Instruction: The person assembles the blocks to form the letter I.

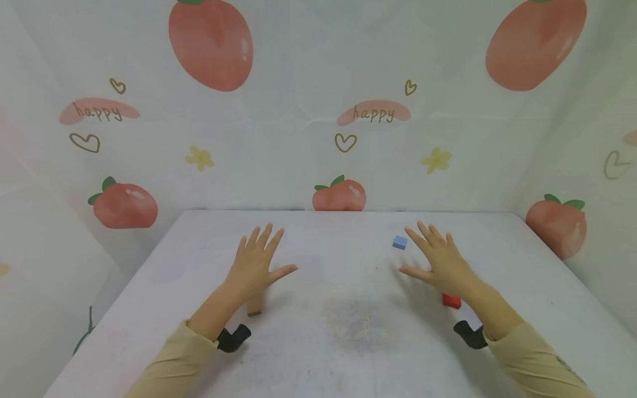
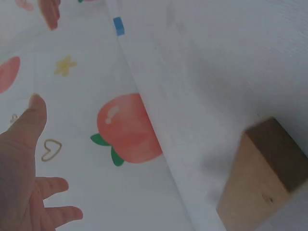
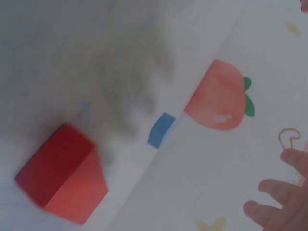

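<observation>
Left hand (image 1: 252,265) and right hand (image 1: 444,265) hover empty, fingers splayed, presumably so I can see the wooden block (image 2: 257,180) and red block (image 3: 65,173).

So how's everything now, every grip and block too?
Left grip: fingers spread, holding nothing
Right grip: fingers spread, holding nothing
Wooden block: on the table, not held
Red block: on the table, not held
Blue block: on the table, not held
Table: smudged
Backdrop: creased

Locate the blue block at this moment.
In the head view, the blue block sits right of centre on the white table, near its back edge, just left of the right hand and beyond the red block.
</observation>
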Motion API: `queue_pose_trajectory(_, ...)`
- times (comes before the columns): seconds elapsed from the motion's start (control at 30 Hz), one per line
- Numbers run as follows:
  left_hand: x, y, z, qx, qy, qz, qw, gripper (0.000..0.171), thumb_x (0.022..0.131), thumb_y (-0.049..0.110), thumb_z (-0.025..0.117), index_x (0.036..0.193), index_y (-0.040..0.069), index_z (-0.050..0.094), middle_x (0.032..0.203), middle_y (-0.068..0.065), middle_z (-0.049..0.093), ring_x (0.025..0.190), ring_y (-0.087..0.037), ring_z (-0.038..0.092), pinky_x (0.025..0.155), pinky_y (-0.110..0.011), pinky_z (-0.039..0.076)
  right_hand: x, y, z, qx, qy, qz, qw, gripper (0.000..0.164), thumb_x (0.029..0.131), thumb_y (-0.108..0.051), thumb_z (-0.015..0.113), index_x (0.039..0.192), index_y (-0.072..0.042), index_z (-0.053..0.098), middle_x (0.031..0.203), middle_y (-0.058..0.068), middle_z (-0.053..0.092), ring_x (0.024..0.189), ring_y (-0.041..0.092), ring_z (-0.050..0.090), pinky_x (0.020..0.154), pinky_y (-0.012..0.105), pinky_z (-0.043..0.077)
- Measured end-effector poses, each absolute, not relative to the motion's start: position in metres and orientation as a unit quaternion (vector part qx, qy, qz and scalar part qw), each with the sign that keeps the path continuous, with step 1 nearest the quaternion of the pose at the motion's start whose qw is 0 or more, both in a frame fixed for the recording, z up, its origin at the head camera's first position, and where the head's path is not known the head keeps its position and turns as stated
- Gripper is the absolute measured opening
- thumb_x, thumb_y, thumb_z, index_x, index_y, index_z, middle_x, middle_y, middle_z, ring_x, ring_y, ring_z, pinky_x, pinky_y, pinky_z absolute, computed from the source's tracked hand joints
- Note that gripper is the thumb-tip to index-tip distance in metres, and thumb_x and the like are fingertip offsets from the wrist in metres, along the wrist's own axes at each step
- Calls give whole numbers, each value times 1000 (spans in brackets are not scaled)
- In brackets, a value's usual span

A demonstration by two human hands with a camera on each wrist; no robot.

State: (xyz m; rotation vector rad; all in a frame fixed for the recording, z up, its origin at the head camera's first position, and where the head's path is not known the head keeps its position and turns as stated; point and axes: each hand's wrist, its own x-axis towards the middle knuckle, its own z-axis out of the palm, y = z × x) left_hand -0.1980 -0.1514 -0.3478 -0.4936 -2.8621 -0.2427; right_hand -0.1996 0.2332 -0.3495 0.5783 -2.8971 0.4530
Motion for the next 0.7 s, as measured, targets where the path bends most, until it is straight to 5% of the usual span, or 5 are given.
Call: queue_pose_trajectory(0.7, -189, -206, -368, -160, -970, -181, -28, 76, 83, 52, 61, 138, 3, 43, 143, -25, 40, 129, -46, 38, 102, -60, 34, -192, 289, -367, 173, -949, 263, -5, 79, 76, -38, 75, 137, 0, 41, 138, 27, 42, 126, 45, 37, 98, 65, 32)
